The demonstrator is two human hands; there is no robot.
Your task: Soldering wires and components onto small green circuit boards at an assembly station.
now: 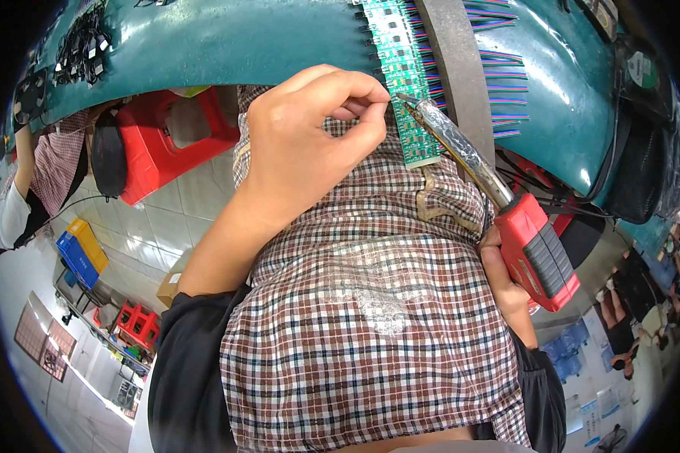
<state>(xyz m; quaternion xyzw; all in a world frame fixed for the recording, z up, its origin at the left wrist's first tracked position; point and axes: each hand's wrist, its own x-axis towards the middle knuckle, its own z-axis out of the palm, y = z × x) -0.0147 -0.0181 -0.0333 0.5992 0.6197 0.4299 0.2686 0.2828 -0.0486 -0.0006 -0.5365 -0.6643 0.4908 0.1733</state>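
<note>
A long green circuit board panel [397, 64] lies across the near edge of the table, its near end jutting out over my lap. In my right hand [500, 275] is a red and black soldering gun [535, 245], its fingers wrapped round the handle. The gun's metal tip touches or hovers just above the board; which of these I cannot tell. My left hand [302, 132] is closed in a pinch at the board's left edge, close to the tip. Whatever lies between its fingertips is too small to make out. Small black parts [370, 45] stick out along that edge.
A grey bar [461, 68] lies along the board's right side, with several multicoloured wires [506, 75] emerging beyond it. Black cables [83, 45] are heaped at far left on the green table [227, 45]. A red stool [155, 143] stands at left. Other people sit nearby.
</note>
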